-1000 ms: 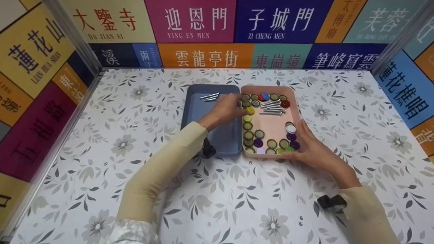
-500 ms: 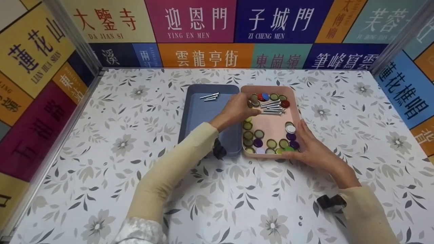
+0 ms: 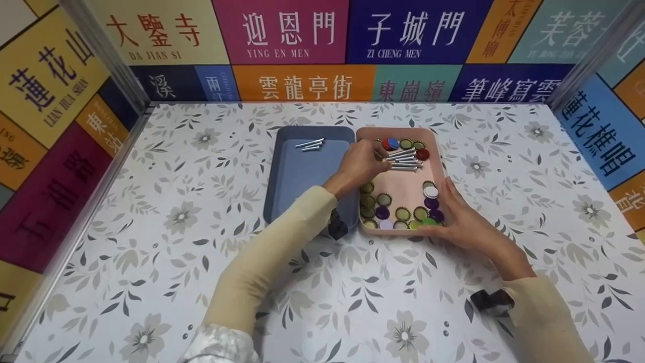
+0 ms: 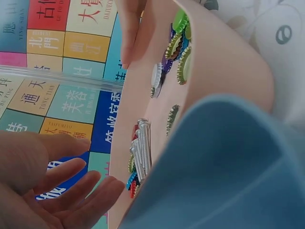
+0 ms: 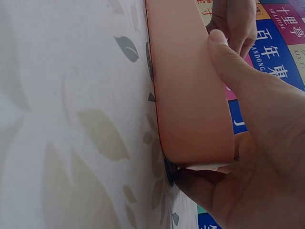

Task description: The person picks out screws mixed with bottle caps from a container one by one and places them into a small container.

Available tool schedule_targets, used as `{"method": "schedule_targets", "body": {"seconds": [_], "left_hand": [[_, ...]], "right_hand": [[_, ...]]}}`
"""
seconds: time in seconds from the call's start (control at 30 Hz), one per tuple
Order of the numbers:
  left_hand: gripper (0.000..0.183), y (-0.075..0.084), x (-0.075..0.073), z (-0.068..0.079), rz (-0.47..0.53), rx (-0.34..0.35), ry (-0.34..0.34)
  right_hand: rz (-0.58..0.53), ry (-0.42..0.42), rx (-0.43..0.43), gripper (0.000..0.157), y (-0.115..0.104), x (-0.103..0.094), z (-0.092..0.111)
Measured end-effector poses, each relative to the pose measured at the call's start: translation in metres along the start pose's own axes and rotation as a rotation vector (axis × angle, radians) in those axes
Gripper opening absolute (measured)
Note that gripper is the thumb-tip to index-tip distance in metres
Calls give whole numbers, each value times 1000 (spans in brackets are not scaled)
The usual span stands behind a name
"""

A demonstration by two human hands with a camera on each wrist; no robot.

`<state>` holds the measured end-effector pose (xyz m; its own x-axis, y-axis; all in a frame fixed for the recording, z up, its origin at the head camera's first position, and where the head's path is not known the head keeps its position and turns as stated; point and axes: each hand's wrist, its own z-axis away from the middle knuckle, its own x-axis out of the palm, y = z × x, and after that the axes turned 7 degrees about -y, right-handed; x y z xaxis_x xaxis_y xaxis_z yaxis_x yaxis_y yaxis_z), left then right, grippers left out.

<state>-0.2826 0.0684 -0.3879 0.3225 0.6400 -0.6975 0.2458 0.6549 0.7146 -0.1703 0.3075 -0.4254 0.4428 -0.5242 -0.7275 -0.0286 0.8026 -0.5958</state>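
Several bolts point(image 3: 404, 160) lie in the pink tray point(image 3: 403, 185), just right of the frame's centre. The left hand point(image 3: 358, 162), loosely spread and holding nothing, has just shifted right, bringing them within reach; the right hand point(image 3: 466, 219) grips the pink tray's lower-right corner.

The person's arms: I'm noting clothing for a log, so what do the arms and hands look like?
Both the left sleeve and the right sleeve are plain pale yellow. Silvery-white patterned fabric shows on the left arm behind its sleeve. Each wrist has a small black device, left and right. The left hand and right hand are ungloved.
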Motion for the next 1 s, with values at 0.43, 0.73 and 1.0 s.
{"method": "schedule_targets", "body": {"seconds": [0.43, 0.73, 1.0], "left_hand": [[17, -3, 7, -14, -29, -23, 59], [11, 0, 9, -20, -28, -47, 72], [8, 2, 17, -26, -88, -66, 110]], "right_hand": [[9, 10, -16, 125, 0, 1, 1], [13, 2, -7, 127, 0, 0, 0], [9, 13, -12, 127, -1, 0, 1]]}}
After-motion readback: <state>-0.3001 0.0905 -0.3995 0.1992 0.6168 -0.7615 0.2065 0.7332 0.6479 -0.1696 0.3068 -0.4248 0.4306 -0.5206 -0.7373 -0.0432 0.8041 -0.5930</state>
